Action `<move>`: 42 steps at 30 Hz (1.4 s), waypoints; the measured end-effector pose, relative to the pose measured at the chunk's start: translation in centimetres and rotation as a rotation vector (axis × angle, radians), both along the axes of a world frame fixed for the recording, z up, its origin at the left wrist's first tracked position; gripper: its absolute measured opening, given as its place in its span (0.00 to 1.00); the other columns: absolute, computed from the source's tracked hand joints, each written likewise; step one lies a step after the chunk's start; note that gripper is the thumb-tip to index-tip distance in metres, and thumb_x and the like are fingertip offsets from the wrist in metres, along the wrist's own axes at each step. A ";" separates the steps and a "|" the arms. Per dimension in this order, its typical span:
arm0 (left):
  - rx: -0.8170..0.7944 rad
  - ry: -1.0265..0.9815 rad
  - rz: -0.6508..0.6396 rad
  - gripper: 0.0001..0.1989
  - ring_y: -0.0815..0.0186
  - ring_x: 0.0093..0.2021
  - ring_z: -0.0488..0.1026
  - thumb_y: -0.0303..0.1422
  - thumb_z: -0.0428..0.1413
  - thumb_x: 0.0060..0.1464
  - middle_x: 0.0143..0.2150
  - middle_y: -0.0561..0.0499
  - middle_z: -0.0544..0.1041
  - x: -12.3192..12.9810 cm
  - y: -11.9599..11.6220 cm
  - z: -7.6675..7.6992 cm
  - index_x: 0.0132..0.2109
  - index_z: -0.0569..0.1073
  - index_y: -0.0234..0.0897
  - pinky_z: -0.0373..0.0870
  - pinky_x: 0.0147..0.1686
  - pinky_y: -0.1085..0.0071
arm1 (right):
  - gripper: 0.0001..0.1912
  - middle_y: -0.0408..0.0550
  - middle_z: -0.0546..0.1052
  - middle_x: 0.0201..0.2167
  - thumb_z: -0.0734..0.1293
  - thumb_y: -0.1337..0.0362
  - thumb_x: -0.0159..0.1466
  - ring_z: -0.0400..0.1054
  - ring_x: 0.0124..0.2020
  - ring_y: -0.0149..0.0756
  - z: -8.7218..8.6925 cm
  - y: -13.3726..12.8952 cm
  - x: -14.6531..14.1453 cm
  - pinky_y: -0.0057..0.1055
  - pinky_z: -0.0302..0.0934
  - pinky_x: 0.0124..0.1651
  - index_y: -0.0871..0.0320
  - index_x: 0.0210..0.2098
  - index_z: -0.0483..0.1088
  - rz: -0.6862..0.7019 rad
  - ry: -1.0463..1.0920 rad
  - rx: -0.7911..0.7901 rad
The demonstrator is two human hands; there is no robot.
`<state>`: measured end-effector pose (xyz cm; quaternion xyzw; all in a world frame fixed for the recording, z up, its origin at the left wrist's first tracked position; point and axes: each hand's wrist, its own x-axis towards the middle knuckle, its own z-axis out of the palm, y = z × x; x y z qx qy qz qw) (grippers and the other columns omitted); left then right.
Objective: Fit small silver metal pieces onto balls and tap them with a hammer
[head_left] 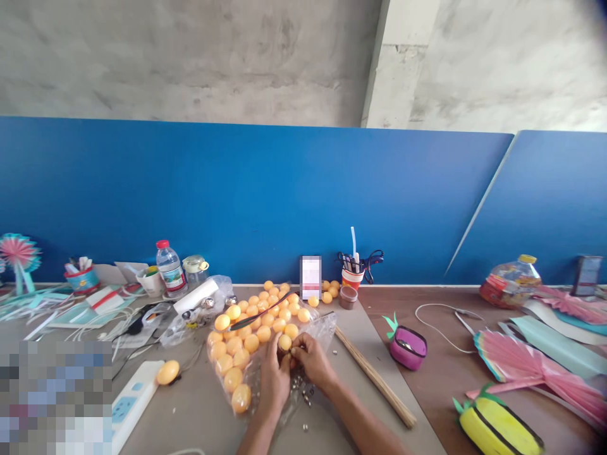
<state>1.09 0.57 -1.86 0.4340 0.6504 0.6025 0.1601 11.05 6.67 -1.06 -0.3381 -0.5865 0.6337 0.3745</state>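
Observation:
An orange ping-pong-sized ball [284,342] sits between my two hands above a clear plastic bag. My left hand [275,373] is closed with its fingers at the ball's left and lower side. From the right, my right hand [310,361] pinches at the lower edge of the same ball. A small dark part just under the ball is mostly hidden by my fingers. Many like orange balls [251,343] lie in and on the clear bag [327,332] to the left and behind. Small shiny metal pieces [307,397] are scattered below my hands.
A bundle of thin sticks [374,376] lies to the right. A purple pouch [408,347] and a yellow pouch [500,426] are farther right. A phone [311,278] stands at the back beside a cup of scissors [352,278]. A power strip [135,401] lies left.

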 end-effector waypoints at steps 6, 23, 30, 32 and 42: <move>0.011 -0.010 -0.013 0.24 0.51 0.60 0.66 0.26 0.52 0.45 0.55 0.42 0.74 0.0 0.0 -0.2 0.52 0.73 0.39 0.59 0.61 0.54 | 0.08 0.38 0.69 0.15 0.65 0.62 0.52 0.62 0.19 0.32 0.1 0.0 0.1 0.29 0.54 0.26 0.54 0.26 0.59 0.006 -0.018 -0.002; -0.033 -0.209 -0.192 0.24 0.51 0.46 0.76 0.47 0.55 0.52 0.44 0.42 0.79 -0.9 0.2 1.4 0.51 0.73 0.37 0.71 0.47 0.55 | 0.15 0.35 0.63 0.15 0.71 0.55 0.51 0.55 0.16 0.25 2.5 0.6 2.1 0.27 0.47 0.25 0.57 0.26 0.63 0.102 0.235 -0.079; 0.023 -0.388 -0.218 0.27 0.56 0.35 0.77 0.52 0.57 0.49 0.41 0.43 0.76 -0.9 0.4 0.6 0.49 0.71 0.36 0.74 0.40 0.58 | 0.19 0.37 0.65 0.17 0.76 0.54 0.48 0.45 0.14 0.19 4.4 2.6 6.9 0.26 0.35 0.22 0.60 0.23 0.65 0.414 0.275 -0.194; 0.025 -0.425 -0.212 0.28 0.57 0.34 0.77 0.51 0.58 0.48 0.42 0.43 0.76 -0.8 0.5 0.7 0.49 0.71 0.36 0.74 0.40 0.58 | 0.19 0.37 0.65 0.16 0.76 0.55 0.47 0.44 0.14 0.18 4.5 3.2 8.2 0.26 0.34 0.21 0.60 0.24 0.66 0.474 0.230 -0.210; 0.015 -0.542 -0.142 0.30 0.57 0.35 0.77 0.50 0.61 0.44 0.41 0.43 0.77 -0.9 0.5 1.2 0.49 0.72 0.34 0.75 0.38 0.60 | 0.13 0.34 0.59 0.16 0.71 0.58 0.50 0.48 0.16 0.21 2.3 5.9 8.8 0.25 0.41 0.22 0.58 0.25 0.63 -0.124 0.162 -0.083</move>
